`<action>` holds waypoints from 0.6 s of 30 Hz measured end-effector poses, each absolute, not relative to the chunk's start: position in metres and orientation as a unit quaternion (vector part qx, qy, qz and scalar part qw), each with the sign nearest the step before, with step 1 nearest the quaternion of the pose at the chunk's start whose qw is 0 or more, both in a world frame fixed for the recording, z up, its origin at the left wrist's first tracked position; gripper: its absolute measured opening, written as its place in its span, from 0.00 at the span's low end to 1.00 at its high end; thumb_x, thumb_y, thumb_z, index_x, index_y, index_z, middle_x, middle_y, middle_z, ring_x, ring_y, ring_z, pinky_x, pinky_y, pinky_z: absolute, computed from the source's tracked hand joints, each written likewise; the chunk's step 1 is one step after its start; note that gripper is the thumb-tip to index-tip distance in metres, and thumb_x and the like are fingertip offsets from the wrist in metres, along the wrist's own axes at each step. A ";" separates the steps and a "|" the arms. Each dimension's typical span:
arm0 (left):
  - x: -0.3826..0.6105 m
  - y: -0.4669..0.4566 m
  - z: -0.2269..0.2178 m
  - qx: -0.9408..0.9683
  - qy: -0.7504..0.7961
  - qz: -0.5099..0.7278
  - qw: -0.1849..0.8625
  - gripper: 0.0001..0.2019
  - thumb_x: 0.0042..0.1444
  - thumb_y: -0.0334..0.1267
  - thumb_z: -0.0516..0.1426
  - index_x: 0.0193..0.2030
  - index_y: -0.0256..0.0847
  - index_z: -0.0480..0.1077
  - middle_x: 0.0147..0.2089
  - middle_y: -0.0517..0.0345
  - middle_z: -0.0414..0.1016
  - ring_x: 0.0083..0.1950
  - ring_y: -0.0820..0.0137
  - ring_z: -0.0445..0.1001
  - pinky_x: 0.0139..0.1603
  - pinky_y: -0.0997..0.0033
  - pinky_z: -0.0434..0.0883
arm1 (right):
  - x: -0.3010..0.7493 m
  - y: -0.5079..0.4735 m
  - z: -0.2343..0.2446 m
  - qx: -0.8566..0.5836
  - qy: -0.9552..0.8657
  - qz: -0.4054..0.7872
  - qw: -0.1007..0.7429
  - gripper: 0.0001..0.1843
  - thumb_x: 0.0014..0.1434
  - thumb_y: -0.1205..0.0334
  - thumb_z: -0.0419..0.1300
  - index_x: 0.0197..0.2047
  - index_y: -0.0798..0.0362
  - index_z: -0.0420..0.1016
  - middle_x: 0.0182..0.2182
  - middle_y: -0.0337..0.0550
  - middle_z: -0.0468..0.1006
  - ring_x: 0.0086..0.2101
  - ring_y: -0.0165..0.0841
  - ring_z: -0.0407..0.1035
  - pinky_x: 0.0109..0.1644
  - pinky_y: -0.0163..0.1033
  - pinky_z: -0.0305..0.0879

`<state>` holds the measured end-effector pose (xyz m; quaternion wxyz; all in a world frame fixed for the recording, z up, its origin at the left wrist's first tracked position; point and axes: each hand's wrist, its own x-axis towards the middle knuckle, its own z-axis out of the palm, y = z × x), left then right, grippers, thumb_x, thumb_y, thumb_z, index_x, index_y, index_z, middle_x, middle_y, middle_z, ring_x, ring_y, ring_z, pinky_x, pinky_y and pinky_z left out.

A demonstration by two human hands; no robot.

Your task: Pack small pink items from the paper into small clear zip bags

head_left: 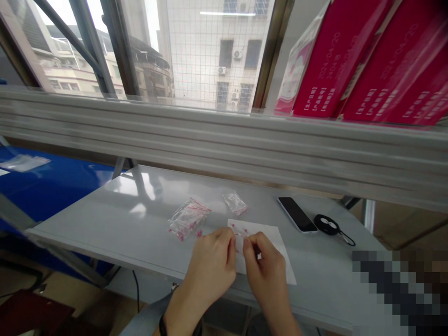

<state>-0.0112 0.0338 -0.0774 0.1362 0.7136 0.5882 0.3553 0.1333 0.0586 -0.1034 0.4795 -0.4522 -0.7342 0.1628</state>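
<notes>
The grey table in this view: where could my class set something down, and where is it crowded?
Widest: between the table's left edge and the larger bag. Another: right of the paper, on the phone's near side. Crowded: the near middle, where the left hand and right hand are, with the smaller bag beyond.

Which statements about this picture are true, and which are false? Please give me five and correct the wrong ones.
1. Small pink pieces lie on the white paper. True.
2. The right hand is over the phone. False: it is over the white paper, beside the left hand.
3. The small clear bag lies farther from the person than the white paper. True.
4. The black pouch lies left of the phone. False: it lies to the right.
5. A dark band is on the left wrist. True.
</notes>
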 end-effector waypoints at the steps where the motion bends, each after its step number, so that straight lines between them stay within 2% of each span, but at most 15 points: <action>1: -0.013 0.034 -0.077 0.714 0.590 0.350 0.137 0.10 0.65 0.31 0.48 0.31 0.44 0.63 0.31 0.54 0.73 0.33 0.62 0.73 0.33 0.64 0.57 | 0.136 0.059 -0.102 -0.447 -0.743 0.168 0.469 0.14 0.67 0.63 0.53 0.27 0.48 0.61 0.23 0.35 0.65 0.24 0.31 0.62 0.29 0.37 0.54; 5: -0.019 0.034 -0.072 0.716 0.589 0.339 0.160 0.11 0.65 0.32 0.49 0.30 0.43 0.62 0.30 0.57 0.73 0.33 0.63 0.73 0.33 0.64 0.57 | 0.146 0.059 -0.097 -0.379 -0.805 0.197 0.412 0.08 0.66 0.68 0.52 0.34 0.49 0.66 0.28 0.38 0.68 0.29 0.33 0.66 0.32 0.37 0.58; 9: -0.023 0.029 -0.064 0.723 0.573 0.330 0.202 0.12 0.65 0.33 0.50 0.29 0.43 0.62 0.28 0.60 0.72 0.32 0.66 0.71 0.32 0.65 0.56 | 0.152 0.054 -0.089 -0.338 -0.857 0.183 0.343 0.13 0.65 0.72 0.50 0.35 0.50 0.72 0.33 0.41 0.66 0.32 0.34 0.65 0.35 0.39 0.58; 13: -0.023 0.025 -0.060 0.718 0.557 0.334 0.250 0.15 0.67 0.34 0.50 0.26 0.42 0.61 0.26 0.62 0.70 0.31 0.68 0.70 0.32 0.67 0.56 | 0.149 0.048 -0.082 -0.354 -0.853 0.209 0.322 0.10 0.64 0.72 0.53 0.36 0.50 0.73 0.36 0.43 0.69 0.35 0.36 0.67 0.38 0.40 0.59; 18: -0.019 0.025 -0.058 0.710 0.531 0.367 0.283 0.16 0.69 0.37 0.49 0.28 0.42 0.64 0.30 0.60 0.73 0.34 0.68 0.71 0.35 0.68 0.60 | 0.146 0.049 -0.080 -0.358 -0.822 0.299 0.326 0.13 0.66 0.69 0.55 0.30 0.51 0.72 0.27 0.37 0.71 0.29 0.32 0.66 0.33 0.38 0.57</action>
